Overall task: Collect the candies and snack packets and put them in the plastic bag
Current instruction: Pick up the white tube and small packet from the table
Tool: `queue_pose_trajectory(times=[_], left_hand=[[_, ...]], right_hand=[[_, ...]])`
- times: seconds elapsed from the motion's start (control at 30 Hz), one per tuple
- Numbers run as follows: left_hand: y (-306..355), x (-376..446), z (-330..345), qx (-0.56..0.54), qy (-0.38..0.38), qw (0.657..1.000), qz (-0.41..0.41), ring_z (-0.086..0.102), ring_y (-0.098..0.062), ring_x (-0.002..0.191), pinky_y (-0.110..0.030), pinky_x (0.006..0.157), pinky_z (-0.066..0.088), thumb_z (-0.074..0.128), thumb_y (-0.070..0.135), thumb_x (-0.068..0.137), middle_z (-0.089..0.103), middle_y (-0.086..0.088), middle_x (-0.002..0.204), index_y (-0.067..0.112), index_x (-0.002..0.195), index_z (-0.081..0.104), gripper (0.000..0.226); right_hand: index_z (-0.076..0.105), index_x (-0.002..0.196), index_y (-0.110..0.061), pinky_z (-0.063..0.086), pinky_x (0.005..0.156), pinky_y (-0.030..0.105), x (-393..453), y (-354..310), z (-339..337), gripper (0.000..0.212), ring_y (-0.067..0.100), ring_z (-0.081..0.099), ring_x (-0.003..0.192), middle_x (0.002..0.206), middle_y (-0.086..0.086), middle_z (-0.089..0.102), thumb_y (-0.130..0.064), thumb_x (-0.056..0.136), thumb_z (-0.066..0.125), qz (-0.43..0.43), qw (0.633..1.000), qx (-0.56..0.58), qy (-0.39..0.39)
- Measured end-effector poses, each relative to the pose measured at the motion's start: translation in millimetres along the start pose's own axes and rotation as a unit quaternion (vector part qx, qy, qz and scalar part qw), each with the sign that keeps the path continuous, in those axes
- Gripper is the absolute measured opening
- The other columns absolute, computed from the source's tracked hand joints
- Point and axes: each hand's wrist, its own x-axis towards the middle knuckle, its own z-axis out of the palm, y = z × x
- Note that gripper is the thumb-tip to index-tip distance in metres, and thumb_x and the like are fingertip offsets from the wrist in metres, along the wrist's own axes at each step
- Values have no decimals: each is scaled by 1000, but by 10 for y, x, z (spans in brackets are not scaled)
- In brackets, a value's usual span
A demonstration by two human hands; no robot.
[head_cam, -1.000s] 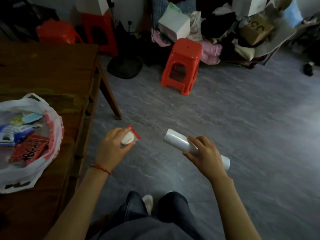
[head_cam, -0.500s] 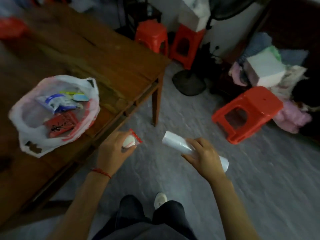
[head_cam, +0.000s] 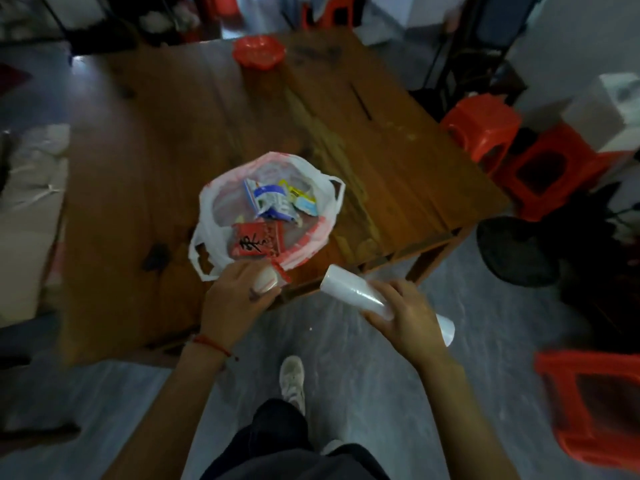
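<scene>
Position: worn on the person's head
Facing: forward and down over a wooden table [head_cam: 145,188]
Range: hands close below; table just beyond

A wooden table [head_cam: 381,140] is standing in front of me. A red bowl [head_cam: 258,52] is sitting at its far edge. Red plastic stools [head_cam: 483,128] are crowding just beside its right side, another red stool [head_cam: 588,407] is sitting nearer me, and a dark round fan base [head_cam: 516,249] is lying near its right corner.
</scene>
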Motion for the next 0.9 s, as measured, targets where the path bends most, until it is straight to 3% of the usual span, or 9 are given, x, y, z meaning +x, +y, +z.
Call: queue_pose_trajectory(times=[0.1,0.23,0.33,0.5,0.9], left_hand=[[-150,277,-22,5,0,1000,-11,61,-35,87,-40,74,52,53,43,73,64,-19,95,3,103,65,51],[-364,643,-27,3,-15,999,-32,60,-35,95,-37,83,45,66,34,69,64,-19,103,3,108,63,50],[-520,850,5,18,-36,999,-33,61,-37,93,-44,79,50,66,29,69,64,-20,105,3,114,61,52],[-587,999,152,16,-44,998,-34,61,-37,97,-49,80,51,52,41,76,64,-21,105,1,109,62,53],[-543,1032,390,57,-55,993,-88,61,-32,93,-47,77,52,50,47,79,65,-17,101,4,109,62,54]], right_hand=[[61,115,-9,43,71,33,414,-24,101,50,26,58,85,98,12,62,-33,71,65,-24,1000,1,-8],[59,117,-11,44,70,33,916,-8,198,51,26,57,86,99,12,61,-33,72,66,-43,999,-1,-19],[58,118,-10,47,69,37,1216,-5,254,53,27,57,86,100,13,61,-28,71,74,-52,998,-7,-26],[59,116,-8,49,67,39,1596,41,299,50,27,57,85,98,14,62,-32,73,67,-60,998,-4,-28],[58,118,-7,45,70,38,2259,165,351,53,30,55,88,99,15,61,-33,73,63,-109,991,7,-79]])
